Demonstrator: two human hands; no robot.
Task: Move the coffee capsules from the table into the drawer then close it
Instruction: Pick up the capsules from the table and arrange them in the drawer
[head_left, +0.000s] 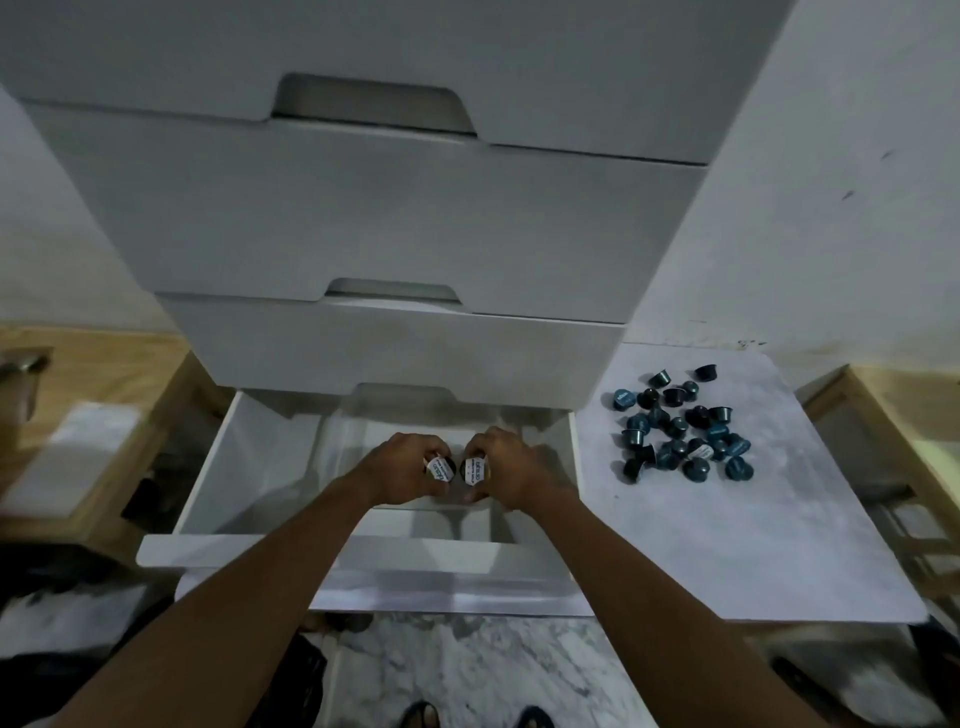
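Both bare forearms reached forward from the bottom edge, over the marble-patterned floor (483, 670) and the pulled-out drawer (249, 467). Left hand (402, 467) and right hand (506, 467) hung side by side above the drawer's white interior, nearly touching. Each grip was curled closed around capsules: the left hand's capsule (439, 470) showed a white printed lid facing the camera, and the right hand's capsule (475, 470) did the same. How many each hand held could not be told. A clear divider crossed the drawer beneath the hands. To the right, on the pale counter (727, 545), a loose pile of coffee capsules (680, 428) lay, dark and teal, well apart from the hands. Above the open drawer, three closed white drawer fronts (363, 218) stacked upward.
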